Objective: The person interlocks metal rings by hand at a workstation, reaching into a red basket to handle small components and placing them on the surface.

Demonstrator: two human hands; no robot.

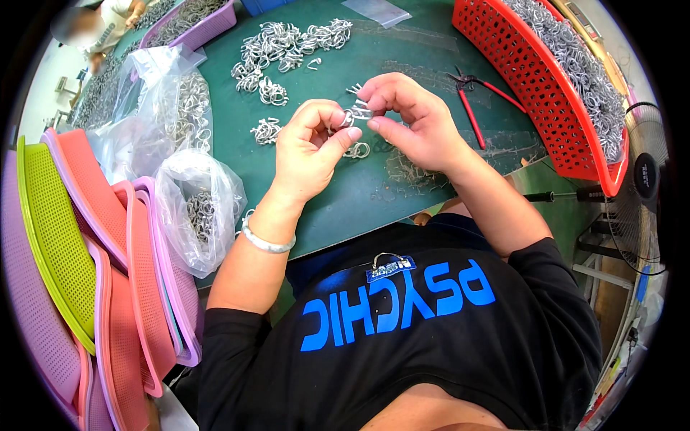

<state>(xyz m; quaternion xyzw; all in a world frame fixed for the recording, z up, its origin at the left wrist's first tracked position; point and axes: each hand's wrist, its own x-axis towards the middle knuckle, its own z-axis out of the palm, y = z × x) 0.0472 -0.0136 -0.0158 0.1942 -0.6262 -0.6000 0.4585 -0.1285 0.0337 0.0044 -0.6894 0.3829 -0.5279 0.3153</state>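
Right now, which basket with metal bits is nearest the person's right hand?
The red basket, right of the pliers; the purple basket, at the upper left, is farther from the right hand.

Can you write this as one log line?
left hand: holding curved silvery metal pieces; right hand: fingertips at same pieces; green tabletop: red-handled metal pliers

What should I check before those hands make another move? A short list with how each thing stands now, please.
1. Left hand has hold of the metal pieces: ok, pinched between thumb and fingers.
2. Right hand has a firm grip: cannot tell; its fingertips are at the pieces.
3. Pieces joined properly: cannot tell, fingers partly cover them.
4. Pliers out of the hands: ok, lying on the table.
5. Red basket holds pieces: ok, well filled.
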